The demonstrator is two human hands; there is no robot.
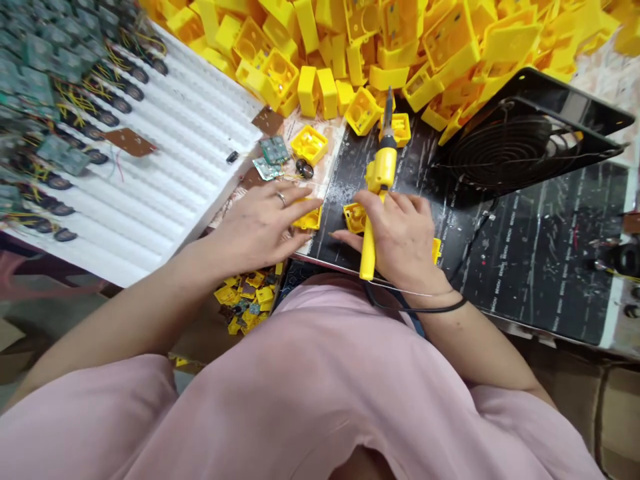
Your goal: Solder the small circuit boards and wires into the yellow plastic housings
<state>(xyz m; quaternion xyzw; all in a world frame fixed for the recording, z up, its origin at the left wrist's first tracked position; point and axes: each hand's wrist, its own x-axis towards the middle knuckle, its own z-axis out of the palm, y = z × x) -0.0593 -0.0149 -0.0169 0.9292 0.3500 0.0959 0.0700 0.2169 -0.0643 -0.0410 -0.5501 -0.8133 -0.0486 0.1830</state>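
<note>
My left hand [260,223] lies over a small yellow housing [309,219] at the black mat's left edge, its fingers spread around it. A yellow-handled soldering iron [383,167] is in my right hand [403,233], its metal tip pointing away from me. Beside my right thumb sits another yellow housing [355,217], partly covered by the hand. Beyond my left hand are an open yellow housing [309,145], a round black speaker [304,168] and green circuit boards [275,151].
Yellow housings [280,73] are heaped along the back. A black fan [520,143] stands on the black mat [545,240] at the right. At the left, a white ridged foam tray [185,133] bears wired boards and speakers. Below the table edge are more yellow parts [250,293].
</note>
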